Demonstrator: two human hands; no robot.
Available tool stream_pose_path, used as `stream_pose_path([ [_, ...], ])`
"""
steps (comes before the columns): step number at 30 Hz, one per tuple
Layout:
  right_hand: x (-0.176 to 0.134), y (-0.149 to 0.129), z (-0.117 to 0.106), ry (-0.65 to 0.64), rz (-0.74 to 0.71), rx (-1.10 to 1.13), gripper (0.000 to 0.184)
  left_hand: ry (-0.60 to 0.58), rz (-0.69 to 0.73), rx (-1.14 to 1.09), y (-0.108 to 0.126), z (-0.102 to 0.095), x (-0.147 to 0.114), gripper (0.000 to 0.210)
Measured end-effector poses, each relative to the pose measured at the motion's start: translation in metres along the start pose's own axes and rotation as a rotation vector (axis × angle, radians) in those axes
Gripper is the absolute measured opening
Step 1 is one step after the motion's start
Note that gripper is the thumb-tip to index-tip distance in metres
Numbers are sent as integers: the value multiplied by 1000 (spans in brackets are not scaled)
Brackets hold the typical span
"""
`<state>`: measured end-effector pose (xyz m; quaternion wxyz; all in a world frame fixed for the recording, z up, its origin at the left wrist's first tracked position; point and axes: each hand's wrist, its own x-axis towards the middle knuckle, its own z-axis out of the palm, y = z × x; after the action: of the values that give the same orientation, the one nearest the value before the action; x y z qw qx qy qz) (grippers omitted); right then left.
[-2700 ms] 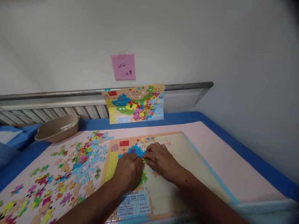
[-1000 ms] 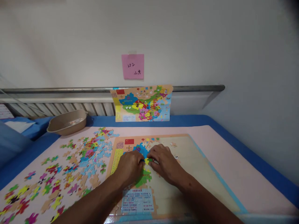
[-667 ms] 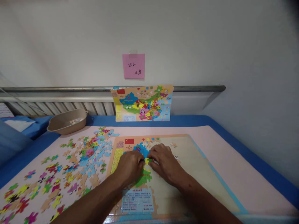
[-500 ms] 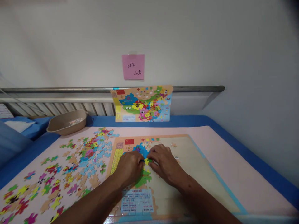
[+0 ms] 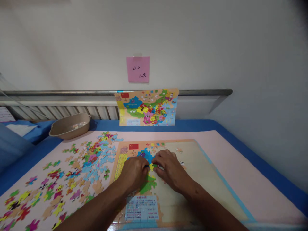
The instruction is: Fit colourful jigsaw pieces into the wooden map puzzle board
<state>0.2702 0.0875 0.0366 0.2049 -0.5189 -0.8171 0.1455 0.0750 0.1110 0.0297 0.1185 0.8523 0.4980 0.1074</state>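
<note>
Leaving the right half of the puzzle tray (image 5: 216, 179) bare out to its blue edge, the left hand (image 5: 133, 175) and right hand (image 5: 169, 168) meet over it, each grip pinched shut on the yellow piece (image 5: 151, 166) between them, loose pieces (image 5: 72, 173) crowding the left

Both hands — left hand (image 5: 133, 173) and right hand (image 5: 169, 168) — are now sitting slightly further right in view, the yellow piece (image 5: 151, 166) showing more clearly between their fingertips than before.
</note>
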Motion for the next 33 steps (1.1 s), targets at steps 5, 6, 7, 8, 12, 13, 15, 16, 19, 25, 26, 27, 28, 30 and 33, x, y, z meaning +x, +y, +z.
stream_pose_path([
  [5, 0, -1, 0, 5, -3, -13, 12, 9, 4, -3, -1, 0, 0, 18],
  [6, 0, -1, 0, 3, -2, -8, 13, 12, 4, -4, -1, 0, 0, 18],
  [7, 0, -1, -1, 1, -1, -1, 13, 15, 3, -5, -1, 0, 0, 18],
  [8, 1, -1, -1, -2, 3, 7, 14, 17, 2, -6, -1, 0, -1, 19],
  [12, 0, 0, 0, 4, -1, 18, 16, 20, 5, -9, -1, 1, -1, 19],
  [13, 0, 0, 0, 4, -2, 11, 15, 19, 9, -10, -1, 1, -1, 19],
  [15, 0, 1, 1, 5, -6, -11, 14, 16, 16, -11, -1, 1, -1, 20],
  [16, 0, 1, 1, 7, -9, -24, 13, 15, 18, -10, -1, 1, -1, 20],
  [19, 0, 0, 2, 15, -21, -56, 12, 14, 19, -9, -2, 2, 0, 22],
  [25, 0, -3, 1, -1, -13, -58, 13, 19, -1, -28, -2, 3, -1, 23],
  [26, 1, -3, 1, -2, -15, -61, 13, 21, -7, -31, -2, 3, 0, 23],
  [27, 1, -3, 1, -2, -18, -65, 13, 22, -12, -33, -2, 3, 0, 23],
  [28, 1, -3, 1, -2, -20, -71, 12, 23, -15, -34, -2, 3, 0, 23],
  [30, 2, -3, 1, -5, -18, -85, 11, 23, -19, -35, -2, 3, 0, 22],
  [33, 2, -4, 1, -7, -18, -103, 9, 20, -22, -37, -2, 2, 0, 22],
])
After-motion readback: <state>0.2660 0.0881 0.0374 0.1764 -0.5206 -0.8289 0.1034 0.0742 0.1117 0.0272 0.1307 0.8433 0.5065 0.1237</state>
